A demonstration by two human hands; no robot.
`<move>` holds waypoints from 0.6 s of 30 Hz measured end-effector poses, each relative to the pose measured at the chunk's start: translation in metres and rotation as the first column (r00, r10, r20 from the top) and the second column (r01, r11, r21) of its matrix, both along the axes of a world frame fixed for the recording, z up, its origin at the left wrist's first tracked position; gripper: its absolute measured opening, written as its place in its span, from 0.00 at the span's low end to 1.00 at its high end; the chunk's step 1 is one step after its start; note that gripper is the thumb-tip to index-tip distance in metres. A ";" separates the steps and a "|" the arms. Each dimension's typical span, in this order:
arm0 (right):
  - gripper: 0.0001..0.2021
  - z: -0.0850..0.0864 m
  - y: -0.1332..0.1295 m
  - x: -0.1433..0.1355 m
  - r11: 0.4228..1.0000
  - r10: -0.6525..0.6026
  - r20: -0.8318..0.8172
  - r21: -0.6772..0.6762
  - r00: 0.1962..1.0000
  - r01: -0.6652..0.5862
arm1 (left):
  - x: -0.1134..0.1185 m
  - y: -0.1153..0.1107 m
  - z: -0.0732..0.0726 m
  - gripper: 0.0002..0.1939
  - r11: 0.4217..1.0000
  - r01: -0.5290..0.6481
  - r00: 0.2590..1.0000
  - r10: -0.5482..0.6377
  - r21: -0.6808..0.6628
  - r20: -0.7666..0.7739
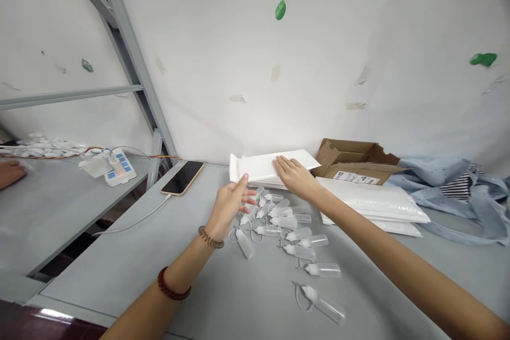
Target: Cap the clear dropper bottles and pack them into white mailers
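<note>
My right hand (292, 172) lies with fingers stretched out flat on a white padded envelope (258, 166) near the wall. Just left of it and lower, my left hand (233, 202) is open, thumb up and fingers spread, close to the envelope's lower left corner. Whether its thumb touches the envelope I cannot tell. Beneath and right of my left hand lie several small clear plastic squeeze bottles (306, 251) with white caps and thin looped straps. The nearest bottle (324, 305) lies apart from the pile.
A phone (183, 178) on a charging cable lies at left. To the right are a cardboard box (350, 162), more white padded envelopes (370, 201) and light blue cloth (458, 191). On the neighbouring table are a power strip (119, 167) and another person's hand (11, 172).
</note>
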State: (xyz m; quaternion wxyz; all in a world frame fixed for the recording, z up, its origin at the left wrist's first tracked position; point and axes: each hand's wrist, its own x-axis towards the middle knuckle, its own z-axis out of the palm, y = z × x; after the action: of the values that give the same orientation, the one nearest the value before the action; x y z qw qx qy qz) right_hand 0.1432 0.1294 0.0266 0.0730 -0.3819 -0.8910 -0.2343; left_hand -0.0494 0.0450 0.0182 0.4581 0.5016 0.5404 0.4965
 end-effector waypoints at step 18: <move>0.36 -0.025 -0.133 0.054 0.977 0.015 -0.301 0.209 0.954 0.050 | 0.026 -0.032 0.004 0.26 0.898 0.439 0.882 -0.427 -0.022 0.200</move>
State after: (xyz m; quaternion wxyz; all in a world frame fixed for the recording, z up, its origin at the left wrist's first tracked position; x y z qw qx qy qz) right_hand 0.1973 -0.0034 0.0019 0.2463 -0.4109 -0.8357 -0.2686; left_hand -0.0237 0.0132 0.0225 0.6233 0.5443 0.3846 0.4090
